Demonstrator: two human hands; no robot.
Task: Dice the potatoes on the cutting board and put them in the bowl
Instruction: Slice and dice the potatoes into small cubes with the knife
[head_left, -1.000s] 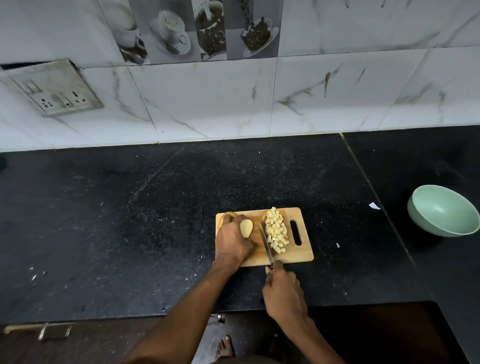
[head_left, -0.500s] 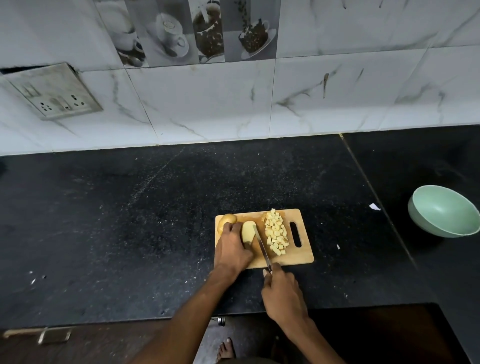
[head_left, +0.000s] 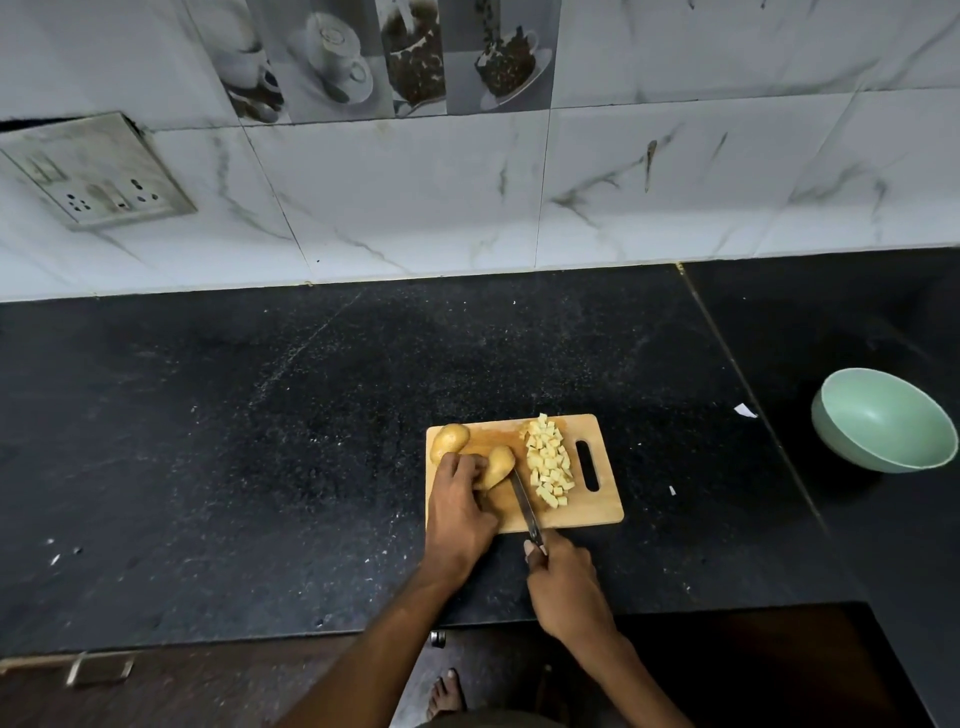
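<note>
Wooden cutting board (head_left: 597, 512) lying flat on the black speckled table (head_left: 260, 441), handle slot toward the right. On its left half, a potato (head_left: 500, 464) gripped by the left hand (head_left: 457, 512), fingers (head_left: 464, 464) curled over its left side, holding it down against the board. Just behind and to the left, a second whole potato (head_left: 450, 439) at the board's far left corner, close to the left hand's knuckles; touching or not, impossible to tell. To the right of the held potato, a heap of pale diced potato cubes (head_left: 549, 466) running front to back, between the knife blade and the handle slot.

Knife (head_left: 523, 503) held by the right hand (head_left: 566, 590), fingers clenched round the handle just off the board's near edge, thumb lying along the top toward the blade. Blade pointing away from the body, its tip against the right side of the held potato, beside the diced heap.

Mint-green bowl (head_left: 852, 452) well apart to the right on the table, tilted slightly, nothing visible inside. A small white scrap (head_left: 745, 410) on the table between board and bowl. White marble-look tiles on the wall behind, with a socket panel (head_left: 98, 171) at the left. A bare foot (head_left: 445, 693) on the floor below the table edge.
</note>
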